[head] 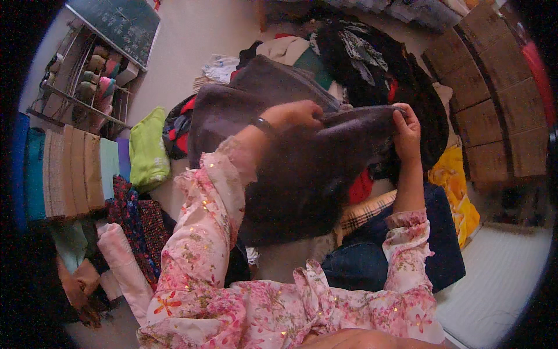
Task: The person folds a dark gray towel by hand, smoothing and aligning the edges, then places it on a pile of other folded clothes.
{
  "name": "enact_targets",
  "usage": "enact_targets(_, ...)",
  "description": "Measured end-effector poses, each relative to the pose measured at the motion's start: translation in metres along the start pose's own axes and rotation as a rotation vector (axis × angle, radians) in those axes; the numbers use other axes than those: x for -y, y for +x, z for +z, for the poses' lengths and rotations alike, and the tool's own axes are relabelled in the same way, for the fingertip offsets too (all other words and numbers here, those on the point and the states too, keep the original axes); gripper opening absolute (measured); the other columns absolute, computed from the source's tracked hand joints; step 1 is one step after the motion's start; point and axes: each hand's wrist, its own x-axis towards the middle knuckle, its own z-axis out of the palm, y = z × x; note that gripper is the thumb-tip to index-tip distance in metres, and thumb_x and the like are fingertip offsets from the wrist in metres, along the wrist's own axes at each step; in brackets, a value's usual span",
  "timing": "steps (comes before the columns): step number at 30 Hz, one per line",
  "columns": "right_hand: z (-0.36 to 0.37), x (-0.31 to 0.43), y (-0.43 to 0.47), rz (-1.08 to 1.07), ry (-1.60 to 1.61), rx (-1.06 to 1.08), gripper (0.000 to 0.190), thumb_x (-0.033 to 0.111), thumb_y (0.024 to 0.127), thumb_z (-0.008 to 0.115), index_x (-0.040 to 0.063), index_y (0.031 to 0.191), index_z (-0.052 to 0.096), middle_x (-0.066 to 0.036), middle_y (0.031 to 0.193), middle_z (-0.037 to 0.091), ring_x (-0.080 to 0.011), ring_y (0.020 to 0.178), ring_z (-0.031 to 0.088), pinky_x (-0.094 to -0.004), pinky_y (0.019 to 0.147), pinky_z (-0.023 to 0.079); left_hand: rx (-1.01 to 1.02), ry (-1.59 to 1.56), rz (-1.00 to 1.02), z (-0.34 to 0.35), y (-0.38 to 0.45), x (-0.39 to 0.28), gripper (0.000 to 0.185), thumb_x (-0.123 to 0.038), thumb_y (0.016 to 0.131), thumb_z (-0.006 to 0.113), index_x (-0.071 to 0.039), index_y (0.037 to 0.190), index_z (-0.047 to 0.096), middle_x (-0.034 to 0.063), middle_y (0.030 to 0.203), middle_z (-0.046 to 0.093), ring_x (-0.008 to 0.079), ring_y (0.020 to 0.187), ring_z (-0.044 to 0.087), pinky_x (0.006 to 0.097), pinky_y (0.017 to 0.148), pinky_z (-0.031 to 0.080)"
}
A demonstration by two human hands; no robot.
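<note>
A large dark grey-brown cloth point(301, 192) hangs spread out in front of me, its far part lying over a heap of garments. My right hand point(406, 124) pinches the cloth's upper right edge between thumb and fingers. Near the middle of the same fold is my left hand point(301, 114), with curled fingers on the cloth and a dark band at the wrist. Behind the cloth lie dark patterned clothes point(362, 56) and a cream garment point(283, 49). A checked tan cloth point(366, 209) shows below its right side, beside dark blue fabric point(440, 244).
At left lie a lime green bundle point(149, 150), a row of upright folded cloths or boards point(74, 170) and a rolled pink cloth point(124, 266). A metal rack point(87, 100) stands beneath a chalkboard point(122, 26). Stacked cardboard boxes point(492, 96) and a yellow cloth point(455, 196) are at right.
</note>
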Motion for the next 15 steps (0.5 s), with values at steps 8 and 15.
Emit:
enact_targets(8, -0.017, -0.013, 0.006, -0.094, -0.077, -0.105, 0.015, 0.013, 0.089, 0.056, 0.003, 0.1, 0.056, -0.003, 0.089, 0.061, -0.0104, 0.08, 0.057, -0.0242, 0.073, 0.046, -0.373, -0.116, 0.163, -0.017, -0.015, -0.011, 0.033, -0.014, 0.072, 0.066, -0.003, 0.102, 0.057, 0.005, 0.092, 0.06, 0.0131, 0.085, 0.054, 0.0273, 0.075, 0.045)
enact_targets(15, 0.02, -0.057, 0.033, -0.25, -1.144, -0.436, 0.034, 0.015, 0.077, 0.065, 0.003, 0.107, 0.055, -0.016, 0.104, 0.056, -0.0274, 0.094, 0.056, -0.035, 0.08, 0.046, -0.192, -0.52, -0.064, -0.007, -0.055, -0.013, 0.034, -0.018, 0.084, 0.062, 0.001, 0.111, 0.056, 0.003, 0.097, 0.063, 0.0111, 0.086, 0.058, 0.0258, 0.081, 0.046)
